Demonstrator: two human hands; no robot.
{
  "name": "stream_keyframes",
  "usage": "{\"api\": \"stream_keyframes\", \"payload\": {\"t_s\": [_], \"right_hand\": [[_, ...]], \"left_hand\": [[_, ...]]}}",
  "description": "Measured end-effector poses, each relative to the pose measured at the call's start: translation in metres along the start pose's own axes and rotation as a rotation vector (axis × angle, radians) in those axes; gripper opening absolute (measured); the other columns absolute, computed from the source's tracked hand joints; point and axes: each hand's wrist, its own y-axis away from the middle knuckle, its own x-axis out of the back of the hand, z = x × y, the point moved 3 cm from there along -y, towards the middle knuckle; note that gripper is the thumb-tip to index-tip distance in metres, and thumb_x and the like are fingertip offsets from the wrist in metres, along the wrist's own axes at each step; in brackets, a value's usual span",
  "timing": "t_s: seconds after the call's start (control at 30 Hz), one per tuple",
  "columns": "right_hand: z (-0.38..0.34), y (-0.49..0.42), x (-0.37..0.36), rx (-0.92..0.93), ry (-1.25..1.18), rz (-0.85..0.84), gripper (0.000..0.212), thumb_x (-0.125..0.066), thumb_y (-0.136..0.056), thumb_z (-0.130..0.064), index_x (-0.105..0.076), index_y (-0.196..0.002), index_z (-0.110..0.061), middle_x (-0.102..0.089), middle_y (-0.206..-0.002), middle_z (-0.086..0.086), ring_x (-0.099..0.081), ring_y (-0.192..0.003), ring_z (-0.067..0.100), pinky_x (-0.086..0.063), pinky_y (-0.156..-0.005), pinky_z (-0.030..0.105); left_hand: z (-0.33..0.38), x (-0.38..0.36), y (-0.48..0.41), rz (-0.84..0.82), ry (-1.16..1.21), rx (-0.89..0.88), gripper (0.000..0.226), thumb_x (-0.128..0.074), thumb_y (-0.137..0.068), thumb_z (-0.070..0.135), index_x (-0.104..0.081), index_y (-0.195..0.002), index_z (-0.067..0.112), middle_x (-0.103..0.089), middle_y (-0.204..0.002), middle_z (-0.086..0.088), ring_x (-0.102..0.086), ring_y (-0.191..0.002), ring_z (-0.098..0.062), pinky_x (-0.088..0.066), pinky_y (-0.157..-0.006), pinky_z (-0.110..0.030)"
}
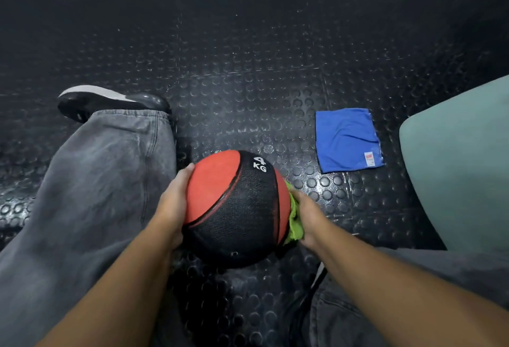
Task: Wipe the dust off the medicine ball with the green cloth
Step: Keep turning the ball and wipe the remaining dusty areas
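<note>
The medicine ball (pixel 237 209) looks like grainy matt rubber, its red panels dull. My green cloth (pixel 295 222) is fluffy pile. The blue cloth (pixel 347 140) is thin, smooth, creased fabric. The floor (pixel 248 84) is black studded rubber with a sheen. My trousers (pixel 96 181) are faded grey denim.

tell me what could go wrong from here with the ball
1. The ball, marked 4 KG, is steadied only by the left hand flat on its side; pushed by the right hand, it might slip or roll away.
2. The green cloth is bunched against the ball's right side only, so the top and left side may go unwiped.
</note>
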Motion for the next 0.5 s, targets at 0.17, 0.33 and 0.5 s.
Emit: {"api": "stream_keyframes", "payload": {"t_s": [0.17,0.33,0.5], "right_hand": [[-0.038,0.014,0.002,0.265,0.086,0.081,0.029,-0.046,-0.099,-0.034,-0.065,-0.107,-0.014,-0.073,-0.083,0.008,-0.069,-0.077,0.026,-0.056,-0.074,0.039],[-0.087,0.032,-0.003,0.562,0.19,0.219,0.019,-0.057,-0.093,-0.036,-0.068,-0.1,-0.023,-0.072,-0.097,0.0,-0.067,-0.097,0.024,-0.053,-0.085,0.037],[-0.105,0.071,-0.037,1.105,0.633,0.299,0.016,-0.064,-0.088,-0.022,-0.072,-0.101,-0.027,-0.065,-0.1,-0.013,-0.058,-0.098,0.007,-0.044,-0.092,0.027]], "left_hand": [[-0.004,-0.005,-0.004,0.0,0.023,-0.138,0.075,-0.066,-0.07,0.077,-0.066,-0.128,0.031,-0.071,-0.127,-0.002,-0.065,-0.119,-0.025,-0.046,-0.109,-0.053],[0.011,-0.029,-0.005,-0.024,-0.007,-0.323,0.081,-0.06,-0.072,0.084,-0.054,-0.14,0.04,-0.058,-0.14,0.013,-0.056,-0.129,-0.009,-0.04,-0.115,-0.043],[0.009,-0.043,0.009,0.027,-0.021,-0.383,0.094,-0.069,-0.057,0.08,-0.045,-0.142,0.049,-0.052,-0.131,0.025,-0.053,-0.121,0.002,-0.041,-0.111,-0.033]]}}
